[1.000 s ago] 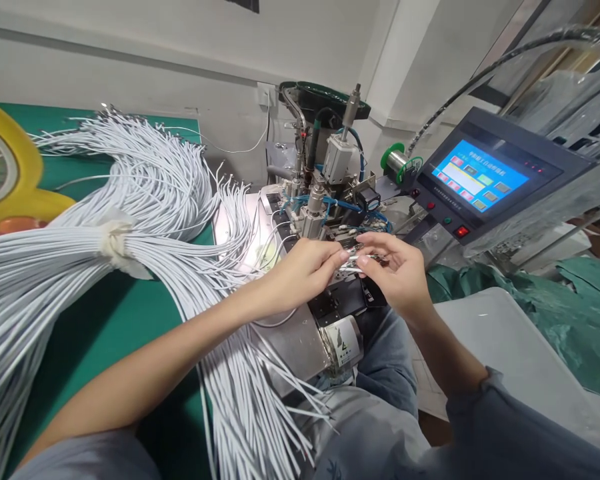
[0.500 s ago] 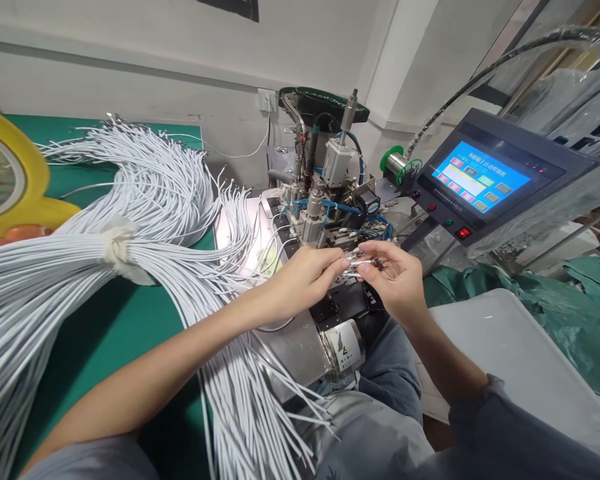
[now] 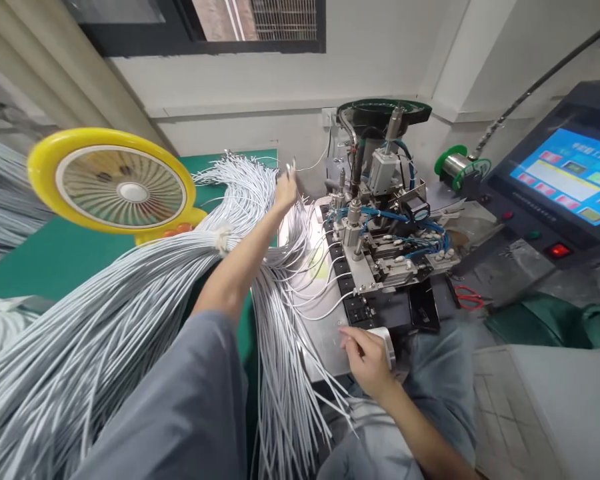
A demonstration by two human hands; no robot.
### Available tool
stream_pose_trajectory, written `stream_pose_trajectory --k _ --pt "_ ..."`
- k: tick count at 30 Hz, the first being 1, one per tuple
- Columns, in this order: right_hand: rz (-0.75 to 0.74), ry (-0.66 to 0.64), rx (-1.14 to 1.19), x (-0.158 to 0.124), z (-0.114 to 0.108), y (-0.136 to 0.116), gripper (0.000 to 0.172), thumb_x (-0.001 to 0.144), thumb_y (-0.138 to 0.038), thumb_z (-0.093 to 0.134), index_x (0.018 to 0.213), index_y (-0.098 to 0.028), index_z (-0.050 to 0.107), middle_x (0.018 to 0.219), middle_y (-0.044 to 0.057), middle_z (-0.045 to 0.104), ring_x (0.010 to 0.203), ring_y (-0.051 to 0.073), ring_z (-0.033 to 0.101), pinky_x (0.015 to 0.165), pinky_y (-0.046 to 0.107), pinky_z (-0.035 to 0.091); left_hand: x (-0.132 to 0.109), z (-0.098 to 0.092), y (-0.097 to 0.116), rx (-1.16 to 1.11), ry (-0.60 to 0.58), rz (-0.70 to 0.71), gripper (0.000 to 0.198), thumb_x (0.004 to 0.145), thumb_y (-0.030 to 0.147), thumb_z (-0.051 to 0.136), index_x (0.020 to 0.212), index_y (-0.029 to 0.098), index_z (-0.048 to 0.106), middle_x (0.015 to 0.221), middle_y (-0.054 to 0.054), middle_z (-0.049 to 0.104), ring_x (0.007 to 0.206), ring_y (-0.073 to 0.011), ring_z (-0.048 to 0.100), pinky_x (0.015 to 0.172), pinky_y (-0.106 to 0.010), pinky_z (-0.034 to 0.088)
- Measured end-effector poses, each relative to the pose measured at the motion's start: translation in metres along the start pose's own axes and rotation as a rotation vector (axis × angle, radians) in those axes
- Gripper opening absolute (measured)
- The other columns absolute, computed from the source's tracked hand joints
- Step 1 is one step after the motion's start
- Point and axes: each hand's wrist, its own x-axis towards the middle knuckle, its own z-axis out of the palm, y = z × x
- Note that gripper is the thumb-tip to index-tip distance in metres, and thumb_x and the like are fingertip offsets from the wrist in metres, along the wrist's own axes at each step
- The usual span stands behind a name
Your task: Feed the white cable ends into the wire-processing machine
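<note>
My left hand (image 3: 286, 191) reaches out to the far end of the cable pile. Its fingers are closed, and a few pale cable tips (image 3: 289, 169) stick up from them; the rest of what it grips is hidden. Behind it and to its left lies a large bundle of white cables (image 3: 247, 190) with metal-tipped ends. My right hand (image 3: 367, 360) is held low, near the metal plate and a white cylinder (image 3: 383, 340), with its fingers curled together and nothing seen in them. Between the hands, several white cables (image 3: 325, 313) run into the black slotted strip (image 3: 347, 283) of the machine.
The machine (image 3: 380, 227) with blue air tubes stands ahead, a solder-wire spool (image 3: 457, 167) behind it. A control screen (image 3: 570, 173) is at right. A yellow fan (image 3: 115, 183) stands on the green table at left. A phone (image 3: 423, 307) and red-handled scissors (image 3: 469, 298) lie before the machine.
My hands were together at the machine's front, fingering cable ends. Now they are apart: the left has gone out to the far cable pile, the right has dropped lower. The view has swung left.
</note>
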Motion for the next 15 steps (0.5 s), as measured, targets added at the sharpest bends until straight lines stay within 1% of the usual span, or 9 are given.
stream_pose_trajectory --k 2,3,5,7,9,10,12,14,15 --pt "-0.004 -0.003 -0.046 0.0 -0.001 0.001 0.027 0.083 -0.011 0.042 0.09 -0.019 0.066 0.063 0.004 0.065 0.059 0.018 0.063 0.058 0.03 0.052 -0.004 0.004 -0.016 0.146 -0.089 0.012 0.048 0.092 0.042 0.036 0.115 0.001 0.046 0.12 -0.027 0.05 0.116 -0.0331 0.046 0.094 -0.045 0.036" --pt "-0.008 -0.004 -0.063 0.001 -0.002 0.001 0.027 0.082 -0.01 0.042 0.091 -0.019 0.066 0.064 0.004 0.065 0.059 0.018 0.063 0.057 0.03 0.051 -0.014 0.006 -0.024 0.203 -0.143 0.044 0.051 0.089 0.042 0.043 0.117 0.0 0.047 0.127 -0.027 0.046 0.12 -0.0346 0.043 0.099 -0.046 0.032" --pt "-0.025 -0.01 -0.091 0.001 -0.004 0.0 0.027 0.083 -0.009 0.041 0.091 -0.018 0.066 0.065 0.005 0.066 0.06 0.018 0.063 0.057 0.03 0.051 -0.039 0.008 -0.037 0.284 -0.285 0.144 0.056 0.082 0.043 0.054 0.123 0.005 0.047 0.137 -0.02 0.041 0.127 -0.0317 0.037 0.107 -0.041 0.025" --pt "-0.048 -0.015 -0.114 0.0 -0.003 -0.001 0.026 0.083 -0.009 0.041 0.09 -0.017 0.065 0.067 0.006 0.067 0.062 0.019 0.064 0.057 0.031 0.051 -0.065 0.006 -0.048 0.422 -0.471 0.289 0.062 0.078 0.043 0.057 0.131 0.012 0.044 0.144 -0.014 0.036 0.132 -0.0291 0.032 0.11 -0.038 0.02" --pt "-0.067 -0.011 -0.125 -0.002 -0.003 -0.002 0.025 0.084 -0.009 0.041 0.09 -0.017 0.064 0.069 0.007 0.067 0.063 0.019 0.065 0.058 0.031 0.051 -0.082 0.0 -0.055 0.61 -0.643 0.418 0.065 0.081 0.042 0.052 0.138 0.014 0.036 0.148 -0.014 0.03 0.134 -0.0294 0.028 0.11 -0.04 0.019" --pt "-0.074 -0.005 -0.125 -0.003 -0.002 -0.002 0.025 0.084 -0.009 0.041 0.09 -0.016 0.064 0.069 0.007 0.068 0.063 0.019 0.064 0.058 0.031 0.051 -0.088 -0.002 -0.058 0.697 -0.695 0.466 0.066 0.083 0.041 0.048 0.14 0.013 0.032 0.148 -0.016 0.027 0.134 -0.0301 0.026 0.109 -0.041 0.02" --pt "-0.084 0.008 -0.135 -0.004 -0.001 -0.001 0.024 0.084 -0.009 0.041 0.09 -0.015 0.064 0.069 0.007 0.068 0.063 0.019 0.064 0.058 0.03 0.051 -0.093 -0.004 -0.06 0.799 -0.702 0.519 0.064 0.086 0.039 0.042 0.142 0.012 0.028 0.149 -0.018 0.024 0.135 -0.0309 0.025 0.108 -0.042 0.021" --pt "-0.096 0.012 -0.161 -0.005 0.0 0.0 0.024 0.084 -0.008 0.041 0.089 -0.015 0.064 0.069 0.008 0.068 0.063 0.019 0.064 0.059 0.03 0.05 -0.093 0.0 -0.059 0.837 -0.655 0.559 0.059 0.089 0.034 0.036 0.142 0.011 0.028 0.149 -0.018 0.024 0.135 -0.0307 0.024 0.108 -0.043 0.019" --pt "-0.104 0.011 -0.176 -0.006 0.0 0.001 0.024 0.084 -0.008 0.042 0.089 -0.014 0.064 0.07 0.008 0.068 0.064 0.019 0.064 0.059 0.03 0.05 -0.092 0.003 -0.059 0.842 -0.627 0.55 0.056 0.09 0.031 0.034 0.142 0.012 0.029 0.149 -0.016 0.025 0.135 -0.0298 0.024 0.109 -0.043 0.017"
